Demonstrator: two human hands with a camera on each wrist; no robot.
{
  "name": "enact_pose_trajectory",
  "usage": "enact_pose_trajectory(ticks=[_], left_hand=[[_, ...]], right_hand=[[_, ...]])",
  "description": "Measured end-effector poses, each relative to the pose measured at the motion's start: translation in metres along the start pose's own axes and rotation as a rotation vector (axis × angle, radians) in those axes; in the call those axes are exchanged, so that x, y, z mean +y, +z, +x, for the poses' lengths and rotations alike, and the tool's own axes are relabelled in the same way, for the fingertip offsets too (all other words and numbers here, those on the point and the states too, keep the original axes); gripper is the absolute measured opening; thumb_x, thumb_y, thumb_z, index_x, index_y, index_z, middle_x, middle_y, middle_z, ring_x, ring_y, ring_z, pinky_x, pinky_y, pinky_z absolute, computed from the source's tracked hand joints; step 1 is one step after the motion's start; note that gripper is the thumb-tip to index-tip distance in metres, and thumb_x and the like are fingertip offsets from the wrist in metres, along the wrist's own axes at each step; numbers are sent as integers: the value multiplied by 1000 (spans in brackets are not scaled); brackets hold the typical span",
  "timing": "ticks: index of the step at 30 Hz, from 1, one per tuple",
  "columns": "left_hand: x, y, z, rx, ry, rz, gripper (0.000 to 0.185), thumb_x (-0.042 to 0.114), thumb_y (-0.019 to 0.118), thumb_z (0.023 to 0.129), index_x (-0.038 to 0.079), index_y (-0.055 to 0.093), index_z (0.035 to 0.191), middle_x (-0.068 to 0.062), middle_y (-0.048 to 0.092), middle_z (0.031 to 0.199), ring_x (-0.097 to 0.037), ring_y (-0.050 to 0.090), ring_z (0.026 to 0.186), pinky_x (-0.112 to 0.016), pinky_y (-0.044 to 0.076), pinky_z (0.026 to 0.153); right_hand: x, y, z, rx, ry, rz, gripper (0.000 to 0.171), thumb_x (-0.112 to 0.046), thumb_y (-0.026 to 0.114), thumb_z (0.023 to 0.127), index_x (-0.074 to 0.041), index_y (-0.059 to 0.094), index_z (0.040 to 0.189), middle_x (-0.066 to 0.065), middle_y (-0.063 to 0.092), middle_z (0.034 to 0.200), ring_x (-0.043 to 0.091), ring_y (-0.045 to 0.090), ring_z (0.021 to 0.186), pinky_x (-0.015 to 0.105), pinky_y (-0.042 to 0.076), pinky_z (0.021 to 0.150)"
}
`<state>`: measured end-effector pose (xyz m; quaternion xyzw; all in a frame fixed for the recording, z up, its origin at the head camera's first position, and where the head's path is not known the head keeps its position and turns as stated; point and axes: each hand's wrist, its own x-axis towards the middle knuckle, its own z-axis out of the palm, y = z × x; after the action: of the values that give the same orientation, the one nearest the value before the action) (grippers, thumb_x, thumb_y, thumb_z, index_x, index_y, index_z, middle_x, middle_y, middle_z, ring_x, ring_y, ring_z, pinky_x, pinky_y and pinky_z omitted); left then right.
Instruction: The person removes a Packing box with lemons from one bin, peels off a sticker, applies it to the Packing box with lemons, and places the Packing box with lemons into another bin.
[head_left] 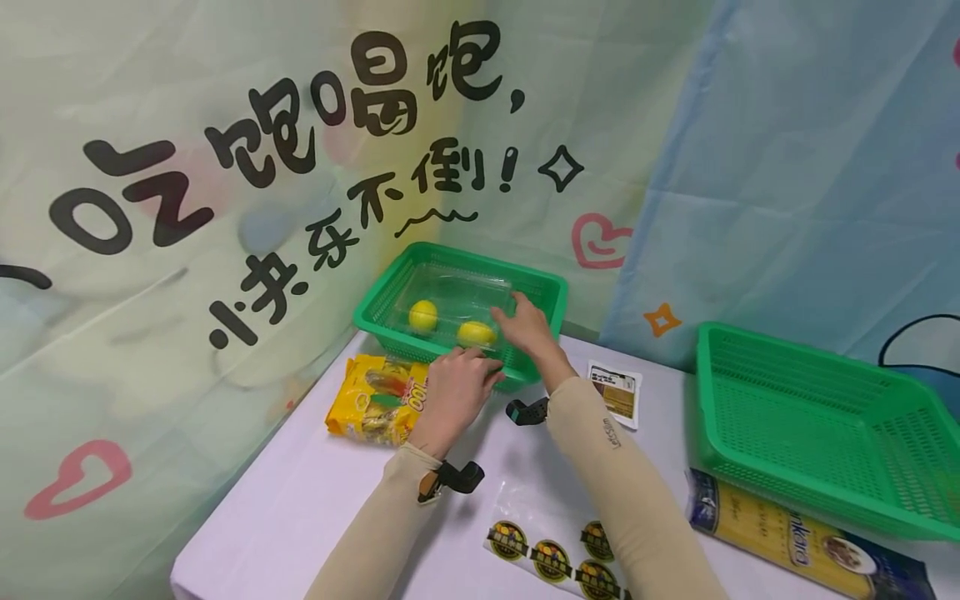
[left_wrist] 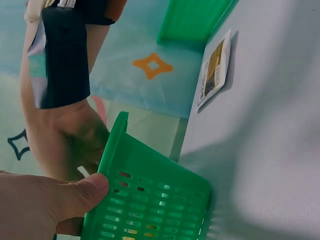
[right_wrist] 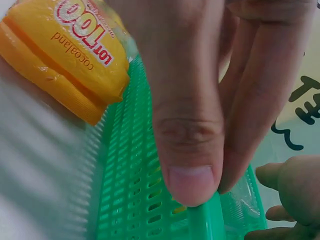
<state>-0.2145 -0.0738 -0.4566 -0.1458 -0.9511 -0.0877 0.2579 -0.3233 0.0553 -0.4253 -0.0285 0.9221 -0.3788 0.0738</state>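
Green perforated plastic basket [head_left: 540,287], sitting at the bench's [head_left: 315,500] far corner with a clear plastic box [head_left: 450,292] of two yellow lemons [head_left: 423,316] inside, is being gripped at its near rim by the left hand [head_left: 453,396], fingers clamped, while the right hand [head_left: 525,327] is reaching in, fingers apart on the box.

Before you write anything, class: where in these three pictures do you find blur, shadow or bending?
Head view: sharp, though the backdrop's lettering bows toward the edges. Left wrist view: the thumb is soft, and a grey shadow lies on the table. Right wrist view: the table smears at lower left, while the thumb stays crisp.
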Motion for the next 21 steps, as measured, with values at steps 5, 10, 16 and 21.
enact_pose_trajectory(ticks=[5, 10, 16, 21], left_hand=[[1, -1, -1, 1, -1, 6, 19, 43, 79, 92, 30, 85, 105, 7, 79, 96, -18, 72, 80, -33, 60, 65], [3, -1, -1, 0, -4, -4, 20, 44, 79, 92, 30, 85, 105, 7, 79, 98, -17, 72, 80, -32, 59, 65], [4, -1, -1, 6, -2, -9, 19, 44, 80, 91, 30, 86, 103, 7, 79, 96, -17, 70, 76, -31, 58, 61], [3, -1, -1, 6, -14, -29, 18, 42, 81, 90, 30, 86, 101, 7, 79, 95, -17, 69, 74, -31, 56, 59]], right_hand=[[2, 3, 3, -24, 43, 13, 74, -42, 55, 107, -9, 24, 166, 21, 30, 169, 43, 30, 155, 58, 35, 123], [4, 4, 4, -15, 73, 39, 73, -36, 62, 106, -9, 29, 165, 18, 36, 167, 40, 33, 154, 55, 39, 121], [4, 4, 5, 19, 93, 116, 70, -28, 67, 104, -8, 35, 162, 14, 45, 161, 37, 42, 149, 49, 48, 114], [2, 7, 6, 51, 129, 241, 67, -19, 72, 100, -9, 41, 159, 14, 51, 157, 35, 56, 135, 41, 61, 94]])
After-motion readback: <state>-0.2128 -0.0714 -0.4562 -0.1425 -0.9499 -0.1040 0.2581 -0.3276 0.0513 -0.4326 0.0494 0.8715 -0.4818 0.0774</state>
